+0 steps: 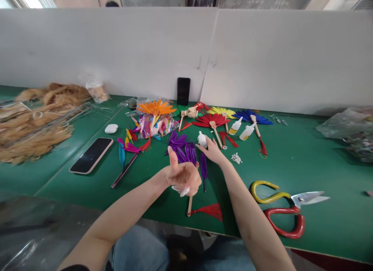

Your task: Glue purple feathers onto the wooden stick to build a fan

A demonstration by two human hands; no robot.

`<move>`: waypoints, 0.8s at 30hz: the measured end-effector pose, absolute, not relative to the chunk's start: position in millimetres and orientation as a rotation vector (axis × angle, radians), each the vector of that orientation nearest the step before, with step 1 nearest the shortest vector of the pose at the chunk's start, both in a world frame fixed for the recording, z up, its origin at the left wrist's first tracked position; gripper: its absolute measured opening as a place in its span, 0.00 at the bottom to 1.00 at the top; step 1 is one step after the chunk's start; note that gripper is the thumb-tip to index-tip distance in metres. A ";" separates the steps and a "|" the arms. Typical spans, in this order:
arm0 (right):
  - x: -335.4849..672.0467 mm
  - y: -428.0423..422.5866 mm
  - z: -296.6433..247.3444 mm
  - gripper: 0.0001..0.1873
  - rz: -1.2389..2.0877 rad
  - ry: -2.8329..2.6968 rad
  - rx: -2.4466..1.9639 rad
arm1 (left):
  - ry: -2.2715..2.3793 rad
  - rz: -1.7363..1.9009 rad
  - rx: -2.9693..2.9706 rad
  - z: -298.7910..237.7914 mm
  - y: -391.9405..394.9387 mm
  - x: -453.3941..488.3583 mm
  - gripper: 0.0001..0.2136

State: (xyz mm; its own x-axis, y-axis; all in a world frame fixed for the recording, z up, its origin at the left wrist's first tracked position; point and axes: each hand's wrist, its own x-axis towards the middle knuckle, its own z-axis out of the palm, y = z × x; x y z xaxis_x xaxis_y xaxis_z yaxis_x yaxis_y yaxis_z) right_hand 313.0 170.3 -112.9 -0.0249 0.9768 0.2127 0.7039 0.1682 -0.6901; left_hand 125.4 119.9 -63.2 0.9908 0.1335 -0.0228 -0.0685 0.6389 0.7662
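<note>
My right hand (212, 149) reaches forward over the table, its fingers around a small white glue bottle (201, 138) with a narrow tip. My left hand (185, 177) hovers palm up above a purple feather fan (188, 152), thumb stretched out and fingers loosely curled, with nothing visible in it. Below that hand shows the fan's wooden stick (190, 205) with a red tassel (211, 212); the fan's middle is hidden. A loose purple feather (203, 168) lies between my hands. More purple feathers (176, 140) lie just beyond the fan.
Finished-looking orange (156, 107), red (211, 119), yellow and blue (253, 116) fans lie at the back. Two glue bottles (236, 125) and white beads (236, 158) are right of my right hand. Large scissors (291, 205) lie front right, a phone (91, 155) left, straw-coloured fibre (43, 119) far left.
</note>
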 end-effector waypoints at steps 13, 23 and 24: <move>343.5 163.7 -83.5 0.39 0.603 -1.837 -1.733 | 0.002 0.116 0.854 -41.8 114.7 129.1 0.44; 289.4 79.9 28.2 0.12 0.694 -1.896 -1.399 | 0.145 0.366 0.852 -47.4 120.5 136.1 0.43; 281.1 77.8 28.8 0.13 0.643 -1.926 -1.371 | 0.156 0.386 0.863 -47.3 121.7 136.2 0.43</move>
State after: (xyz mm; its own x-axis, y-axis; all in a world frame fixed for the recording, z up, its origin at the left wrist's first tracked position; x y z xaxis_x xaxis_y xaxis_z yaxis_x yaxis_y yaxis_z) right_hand 281.1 77.8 28.8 -0.2155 0.9461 0.2418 0.6113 0.3238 -0.7221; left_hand 136.2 121.7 -47.3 0.9198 0.3918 0.0206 -0.2667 0.5861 0.7651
